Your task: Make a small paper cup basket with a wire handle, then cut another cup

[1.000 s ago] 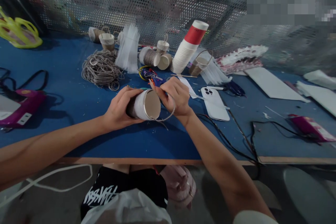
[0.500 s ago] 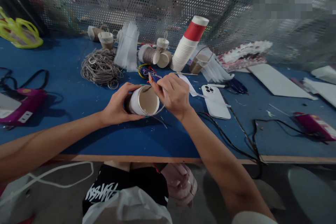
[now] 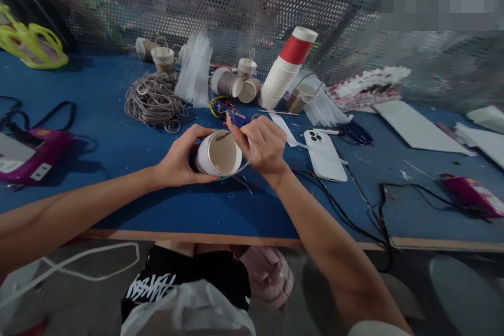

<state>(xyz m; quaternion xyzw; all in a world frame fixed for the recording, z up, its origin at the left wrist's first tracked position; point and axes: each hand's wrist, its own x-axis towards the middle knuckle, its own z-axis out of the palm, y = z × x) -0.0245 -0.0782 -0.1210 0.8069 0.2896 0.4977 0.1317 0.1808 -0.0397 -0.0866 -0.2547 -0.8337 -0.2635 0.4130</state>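
Note:
A white paper cup lies tilted in my left hand, its open mouth facing right and up. My left fingers and thumb wrap round its sides. A thin grey cord runs from inside the cup's rim, loops past my right hand and trails below the cup. My right hand is closed just right of the rim, with the cord at its fingers. Behind it lie blue-handled pliers. A heap of grey cord sits behind my left hand.
Stacked cups stand at the back, near small cord-wrapped cups and white strips. A white phone lies to the right. Magenta devices are at both sides, with a black cable along the right front.
The view has shifted slightly. My right hand has moved a little away from the cup's rim, and the cord loop has widened. My left hand keeps its hold on the cup.

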